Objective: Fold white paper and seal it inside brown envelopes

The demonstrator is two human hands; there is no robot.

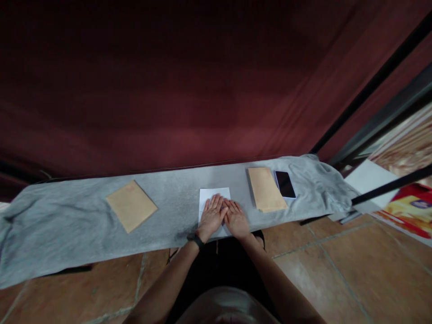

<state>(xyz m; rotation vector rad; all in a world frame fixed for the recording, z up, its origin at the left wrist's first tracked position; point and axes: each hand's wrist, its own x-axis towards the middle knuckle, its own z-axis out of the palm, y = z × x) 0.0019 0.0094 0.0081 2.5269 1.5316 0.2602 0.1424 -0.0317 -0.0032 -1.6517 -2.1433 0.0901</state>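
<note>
A sheet of white paper (205,195) lies on the grey cloth in front of me, partly covered by both hands. My left hand (212,214) rests flat on it, fingers stretched out and a dark band at the wrist. Beside it my right hand (236,218) also lies flat with its fingers extended, over the paper's right edge. The two hands touch near the thumbs. To the right is a stack of brown envelopes (266,189), slightly fanned at its lower edge. Another brown envelope (131,206) lies turned at an angle on the left.
A phone (285,184) with a dark screen lies right of the envelope stack. The grey cloth (182,193) covers a long narrow surface against a dark red backdrop (189,112). Black poles (367,96) and a printed red-and-yellow board (410,209) stand at the right.
</note>
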